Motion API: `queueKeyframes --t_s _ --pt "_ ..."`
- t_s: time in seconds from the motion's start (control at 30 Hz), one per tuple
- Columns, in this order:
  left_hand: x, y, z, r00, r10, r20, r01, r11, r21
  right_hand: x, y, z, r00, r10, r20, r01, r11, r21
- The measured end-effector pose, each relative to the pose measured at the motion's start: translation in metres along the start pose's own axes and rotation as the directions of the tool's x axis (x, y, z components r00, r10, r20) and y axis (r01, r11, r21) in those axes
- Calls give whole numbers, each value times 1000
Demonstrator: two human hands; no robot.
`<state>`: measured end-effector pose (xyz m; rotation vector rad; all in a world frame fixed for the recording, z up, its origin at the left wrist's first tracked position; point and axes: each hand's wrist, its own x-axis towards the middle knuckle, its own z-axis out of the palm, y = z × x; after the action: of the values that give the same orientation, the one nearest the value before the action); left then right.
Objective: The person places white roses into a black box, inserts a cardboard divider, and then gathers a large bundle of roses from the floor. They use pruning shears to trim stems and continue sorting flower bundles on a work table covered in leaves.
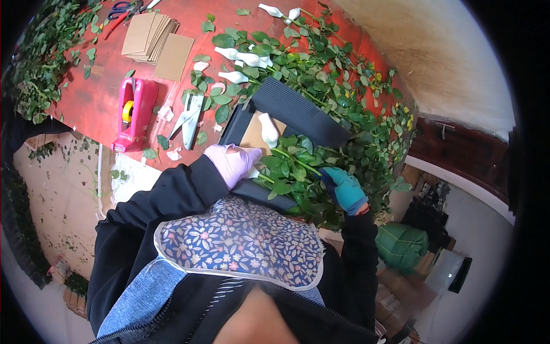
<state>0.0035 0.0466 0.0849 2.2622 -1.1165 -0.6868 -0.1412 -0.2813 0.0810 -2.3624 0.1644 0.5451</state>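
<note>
My right hand (348,192), in a teal glove, is closed around a rose stem (306,167). Its leaves spread toward the middle. A rose bud in a white sleeve (267,131) lies on a piece of brown cardboard (255,135). That card rests on a black ribbed sheet (303,109), folded up at its far side. My left hand (232,162), in a pale lavender glove, is at the card's near left edge with its fingers curled. Something white shows partly under it, beside another green stem; what these fingers hold is hidden.
Leafy roses with white-sleeved buds (249,59) cover the red table (86,103) beyond and to the right. Scissors (188,123), a pink tape dispenser (136,109) and stacked brown cards (148,37) lie left. Red-handled pruners (116,24) are far left.
</note>
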Motion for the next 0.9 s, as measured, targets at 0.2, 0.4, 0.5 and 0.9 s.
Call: queueKeyframes --t_s 0.2,0.4,0.5,0.9 --pt "-2 1 -5 1000 26 2 -26 999 38 -1 2 5 998 -52 -32 52 999 -15" --pt "3 5 -12 993 -1 121 1 1000 4 -1 -1 10 982 -145 -123 135 987 -87" --pt "2 5 -14 996 42 77 -41 999 -15 -1 -7 7 984 -147 -104 129 978 -167" --pt "6 5 -15 990 41 137 -50 997 66 28 -138 -10 891 -409 -197 263 819 -511"
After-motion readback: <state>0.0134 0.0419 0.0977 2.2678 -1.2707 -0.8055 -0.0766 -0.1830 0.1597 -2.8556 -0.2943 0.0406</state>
